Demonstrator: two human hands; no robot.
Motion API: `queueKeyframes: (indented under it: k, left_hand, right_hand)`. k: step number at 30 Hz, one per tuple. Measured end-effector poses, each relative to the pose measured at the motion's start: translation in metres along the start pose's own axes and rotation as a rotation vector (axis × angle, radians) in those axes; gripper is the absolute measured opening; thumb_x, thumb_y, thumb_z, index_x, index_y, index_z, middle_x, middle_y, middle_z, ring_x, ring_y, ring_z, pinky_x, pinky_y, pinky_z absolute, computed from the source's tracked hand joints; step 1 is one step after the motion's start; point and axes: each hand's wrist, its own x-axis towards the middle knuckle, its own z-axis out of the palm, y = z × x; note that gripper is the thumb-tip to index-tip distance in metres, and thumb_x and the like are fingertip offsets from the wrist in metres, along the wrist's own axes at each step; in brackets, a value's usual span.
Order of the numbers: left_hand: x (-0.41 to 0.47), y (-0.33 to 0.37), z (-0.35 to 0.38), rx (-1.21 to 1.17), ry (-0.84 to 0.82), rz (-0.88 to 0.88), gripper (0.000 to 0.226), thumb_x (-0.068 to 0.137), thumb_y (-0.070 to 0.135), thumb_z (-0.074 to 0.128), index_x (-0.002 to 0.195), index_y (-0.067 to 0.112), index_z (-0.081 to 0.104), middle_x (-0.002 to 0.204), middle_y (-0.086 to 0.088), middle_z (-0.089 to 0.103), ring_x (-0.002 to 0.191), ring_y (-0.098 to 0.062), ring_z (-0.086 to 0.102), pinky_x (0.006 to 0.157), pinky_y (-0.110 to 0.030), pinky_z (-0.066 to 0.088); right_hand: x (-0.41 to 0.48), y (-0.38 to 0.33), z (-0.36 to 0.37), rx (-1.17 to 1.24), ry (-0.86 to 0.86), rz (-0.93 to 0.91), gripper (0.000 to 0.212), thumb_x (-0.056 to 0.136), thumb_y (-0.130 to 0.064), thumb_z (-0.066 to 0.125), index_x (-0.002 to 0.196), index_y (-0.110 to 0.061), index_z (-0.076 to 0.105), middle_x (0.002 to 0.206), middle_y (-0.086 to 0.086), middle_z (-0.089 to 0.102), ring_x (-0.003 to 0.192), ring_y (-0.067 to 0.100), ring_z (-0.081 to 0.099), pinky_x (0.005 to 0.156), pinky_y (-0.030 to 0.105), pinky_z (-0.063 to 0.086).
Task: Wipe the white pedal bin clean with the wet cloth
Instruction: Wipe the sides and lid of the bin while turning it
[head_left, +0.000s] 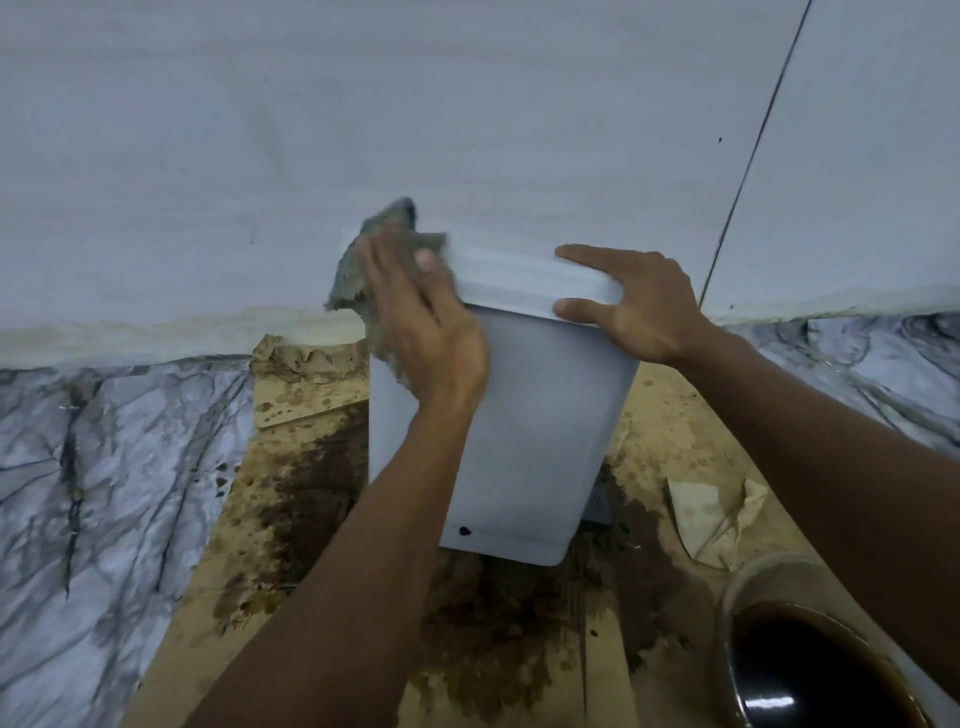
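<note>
Against the pale wall (467, 104), on wet, stained cardboard (291, 467) spread over the marbled floor (93, 467), stands the white pedal bin (519, 415), and you have it pinned between your two hands for a reason: one steadies while the other scrubs. Your right hand (639, 306) sits on the right end of the closed lid (524, 280), fingers spread over the top and thumb hooked on the front edge of the rim, a bracing hold rather than a full grasp, which most likely keeps the light bin from sliding or tipping under the rubbing. Your left hand (421, 322) presses the grey wet cloth (363, 265) flat against the upper left corner, fingers extended over the fabric with the thumb on the lid's edge; the cloth bunches above and below your palm, so only part of it is working. The bin stands upright, its long axis vertical, tapering toward the base, lid uppermost; a dark part showing at its lower right may be the pedal, though you cannot be sure. A small dark spot (464, 531) near the bottom front edge looks not yet wiped. A vessel of dark water (810, 670) sits near your right forearm, probably for rinsing.
</note>
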Motion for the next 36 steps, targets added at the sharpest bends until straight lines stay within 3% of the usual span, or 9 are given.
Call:
queueKeyframes:
  k: [4, 7, 10, 12, 17, 22, 26, 31, 36]
  left_hand:
    - [-0.017, -0.011, -0.009, 0.384, -0.607, 0.552, 0.052, 0.109, 0.031, 0.032, 0.157, 0.012, 0.029, 0.167, -0.006, 0.018, 0.155, -0.016, 0.006, 0.126, -0.039, 0.002]
    - [-0.012, -0.004, -0.019, 0.563, -0.850, 0.727, 0.059, 0.107, 0.044, 0.023, 0.159, 0.017, 0.023, 0.168, -0.001, 0.013, 0.156, -0.014, 0.000, 0.125, -0.038, -0.003]
    - [0.020, 0.005, -0.040, 0.778, -0.775, 0.817, 0.057, 0.105, 0.047, 0.019, 0.157, 0.028, 0.029, 0.166, 0.002, 0.024, 0.154, -0.019, 0.015, 0.121, -0.051, 0.011]
    - [0.041, 0.005, -0.058, 0.843, -0.727, 0.767, 0.056, 0.103, 0.054, 0.026, 0.155, 0.033, 0.033, 0.164, -0.002, 0.030, 0.151, -0.025, 0.024, 0.120, -0.056, 0.012]
    - [0.042, 0.006, -0.089, 0.868, -0.778, 0.730, 0.064, 0.100, 0.061, 0.033, 0.156, 0.030, 0.032, 0.157, -0.004, 0.039, 0.148, -0.026, 0.026, 0.120, -0.055, 0.019]
    - [0.009, 0.025, -0.075, 0.907, -0.863, 0.812, 0.065, 0.101, 0.061, 0.033, 0.155, 0.026, 0.035, 0.156, -0.002, 0.041, 0.146, -0.026, 0.031, 0.122, -0.054, 0.011]
    - [-0.021, 0.043, -0.050, 0.925, -0.936, 0.800, 0.069, 0.098, 0.059, 0.021, 0.158, 0.025, 0.027, 0.161, -0.004, 0.034, 0.150, -0.025, 0.024, 0.124, -0.050, 0.002]
    - [-0.001, 0.039, -0.070, 0.845, -1.006, 0.828, 0.069, 0.100, 0.062, 0.027, 0.159, 0.028, 0.024, 0.163, -0.002, 0.030, 0.151, -0.024, 0.022, 0.124, -0.040, 0.004]
    - [0.017, 0.031, -0.097, 0.820, -1.020, 0.805, 0.065, 0.101, 0.059, 0.036, 0.159, 0.031, 0.024, 0.164, 0.002, 0.028, 0.152, -0.022, 0.021, 0.126, -0.040, 0.009]
  right_hand:
    - [-0.008, -0.008, -0.002, -0.008, -0.023, -0.032, 0.068, 0.077, -0.063, 0.057, 0.139, -0.036, 0.056, 0.144, -0.005, 0.057, 0.135, 0.022, 0.050, 0.109, 0.040, 0.038]
    - [-0.013, -0.014, -0.004, -0.015, -0.041, -0.073, 0.061, 0.080, -0.054, 0.056, 0.137, -0.031, 0.058, 0.136, 0.000, 0.064, 0.124, 0.028, 0.058, 0.098, 0.037, 0.043]
    - [-0.019, -0.017, -0.009, -0.013, -0.102, -0.033, 0.067, 0.084, -0.053, 0.069, 0.144, -0.031, 0.051, 0.150, -0.002, 0.051, 0.139, 0.023, 0.045, 0.113, 0.039, 0.033]
    - [-0.024, -0.020, -0.011, -0.040, -0.157, -0.015, 0.071, 0.086, -0.056, 0.068, 0.149, -0.034, 0.043, 0.159, -0.008, 0.038, 0.148, 0.017, 0.031, 0.122, 0.040, 0.021]
    - [-0.041, -0.026, -0.019, -0.085, -0.283, -0.014, 0.078, 0.089, -0.059, 0.062, 0.155, -0.039, 0.026, 0.165, -0.013, 0.018, 0.153, 0.011, 0.012, 0.124, 0.036, 0.005]
    - [-0.060, -0.032, -0.028, -0.098, -0.388, -0.073, 0.088, 0.090, -0.052, 0.064, 0.159, -0.031, 0.013, 0.168, -0.008, 0.006, 0.155, 0.013, 0.001, 0.125, 0.043, 0.000]
    - [-0.069, -0.036, -0.031, -0.047, -0.375, -0.070, 0.097, 0.080, -0.067, 0.058, 0.159, -0.030, 0.013, 0.168, -0.005, 0.010, 0.155, 0.015, 0.003, 0.125, 0.045, -0.001]
    - [-0.068, -0.040, -0.029, 0.061, -0.365, -0.039, 0.072, 0.095, -0.048, 0.060, 0.156, -0.033, 0.026, 0.166, -0.007, 0.017, 0.154, 0.012, 0.006, 0.125, 0.042, 0.001]
    - [-0.068, -0.040, -0.039, 0.052, -0.451, -0.039, 0.075, 0.095, -0.021, 0.064, 0.157, -0.031, 0.024, 0.167, -0.009, 0.013, 0.154, 0.007, 0.003, 0.124, 0.033, -0.001]
